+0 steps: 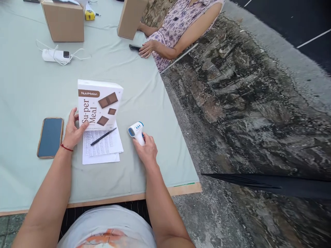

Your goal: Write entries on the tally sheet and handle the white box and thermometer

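Observation:
My left hand [73,129] grips the lower left side of a white NutriMotion meal box [104,112], thumb on its front. The box stands upright, printed with brown chocolate pieces. Under and in front of it lie printed paper sheets [111,151], with a black pen [103,136] resting slantwise on top. To the right, my right hand [147,148] is wrapped round the handle of a white and blue infrared thermometer [136,131], whose small screen faces me. A smartphone [50,137] in a brown case lies flat, left of my left hand.
A pale green cloth [144,93] covers the table. Farther back are a white device with a cord [55,55], a cardboard box [64,22], a yellow tape measure [89,15] and another carton [130,19]. At the right edge, a person's hand [147,48] touches a dark phone [134,47].

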Tool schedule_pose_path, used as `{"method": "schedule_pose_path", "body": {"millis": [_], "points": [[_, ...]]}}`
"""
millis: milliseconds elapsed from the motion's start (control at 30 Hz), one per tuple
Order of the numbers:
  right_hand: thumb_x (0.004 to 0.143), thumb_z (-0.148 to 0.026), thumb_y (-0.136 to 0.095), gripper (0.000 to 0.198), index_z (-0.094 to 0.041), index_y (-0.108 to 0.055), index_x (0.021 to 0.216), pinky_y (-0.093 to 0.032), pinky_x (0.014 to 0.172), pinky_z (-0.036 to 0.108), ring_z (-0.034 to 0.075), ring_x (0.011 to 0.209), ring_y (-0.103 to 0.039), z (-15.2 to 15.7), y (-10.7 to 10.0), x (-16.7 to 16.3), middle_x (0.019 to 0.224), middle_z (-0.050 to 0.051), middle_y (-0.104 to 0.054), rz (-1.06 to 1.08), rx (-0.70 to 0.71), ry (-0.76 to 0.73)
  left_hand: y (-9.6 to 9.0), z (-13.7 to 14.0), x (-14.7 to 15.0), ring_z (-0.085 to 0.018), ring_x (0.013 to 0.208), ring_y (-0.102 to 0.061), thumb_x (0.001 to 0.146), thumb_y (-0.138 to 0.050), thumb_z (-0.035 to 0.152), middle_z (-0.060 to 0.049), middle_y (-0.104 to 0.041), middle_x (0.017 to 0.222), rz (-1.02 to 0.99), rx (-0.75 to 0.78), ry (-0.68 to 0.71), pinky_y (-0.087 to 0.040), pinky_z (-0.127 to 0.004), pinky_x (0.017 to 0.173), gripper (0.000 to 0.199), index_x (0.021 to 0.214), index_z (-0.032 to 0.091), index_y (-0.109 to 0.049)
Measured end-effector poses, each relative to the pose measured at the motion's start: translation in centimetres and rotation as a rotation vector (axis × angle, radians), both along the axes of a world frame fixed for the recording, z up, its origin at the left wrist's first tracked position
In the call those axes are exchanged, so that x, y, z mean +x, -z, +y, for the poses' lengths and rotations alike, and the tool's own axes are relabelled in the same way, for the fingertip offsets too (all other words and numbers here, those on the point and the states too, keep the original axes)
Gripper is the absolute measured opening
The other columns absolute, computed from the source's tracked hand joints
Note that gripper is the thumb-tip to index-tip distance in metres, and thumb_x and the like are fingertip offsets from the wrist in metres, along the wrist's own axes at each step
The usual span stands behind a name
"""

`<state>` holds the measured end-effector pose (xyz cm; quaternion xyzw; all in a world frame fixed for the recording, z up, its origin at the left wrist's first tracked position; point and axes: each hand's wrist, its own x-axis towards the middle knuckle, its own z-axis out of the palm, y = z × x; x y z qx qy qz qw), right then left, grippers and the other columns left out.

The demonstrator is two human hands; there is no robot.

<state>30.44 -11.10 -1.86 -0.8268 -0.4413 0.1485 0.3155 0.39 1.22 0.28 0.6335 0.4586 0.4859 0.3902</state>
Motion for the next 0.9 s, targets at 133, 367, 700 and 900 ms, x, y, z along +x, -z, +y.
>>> {"method": "schedule_pose_path", "body": {"millis": [133,367,700,900], "points": [[0.084,-0.052,-0.062,0.052,-0.018,-0.065,0.124,-0.044,0.090,0.051,0.034,0.106,-0.055,-0.4,1.3,1.1,0.113,0.017,-0.062,-0.257,0.060,-0.055,0.4,-0.1,0.1,-0.032,0.129,-0.057,0.081,-0.071,0.069,-0.017,-0.058,0.139,0.015,0.033,0.060,-0.045,-0.054,0.112,0.098,0.155,0.022,-0.029],[0.099,-0.026,-0.048,0.029,-0.025,-0.072,0.114,-0.042,0.094,0.047,0.029,0.107,-0.053,1.7,-0.6,-4.6,0.115,0.013,-0.065,-0.255,0.277,-0.546,0.7,-0.3,0.7,-0.031,0.129,-0.058,0.083,-0.063,0.076,-0.017,-0.057,0.138,-0.007,-0.003,0.040,-0.048,-0.050,0.110,0.094,0.153,0.023,-0.029],[0.097,-0.015,-0.051,0.028,-0.025,-0.073,0.110,-0.037,0.087,0.040,0.025,0.096,-0.052,2.5,-1.4,-5.2,0.102,0.010,-0.066,-0.389,0.099,-0.772,0.0,-0.5,0.7,-0.032,0.131,-0.057,0.086,-0.059,0.075,-0.019,-0.055,0.142,0.032,0.007,0.063,-0.047,-0.050,0.111,0.089,0.150,0.020,-0.032],[0.095,-0.028,-0.054,0.011,-0.024,-0.063,0.091,-0.040,0.075,0.037,0.020,0.076,-0.052,-0.6,-3.3,-3.0,0.080,0.003,-0.058,0.067,0.201,-0.769,-0.1,-0.5,0.4,-0.036,0.127,-0.060,0.076,-0.076,0.067,-0.016,-0.061,0.135,-0.019,-0.105,0.110,-0.051,-0.055,0.106,0.096,0.151,0.023,-0.034]]}}
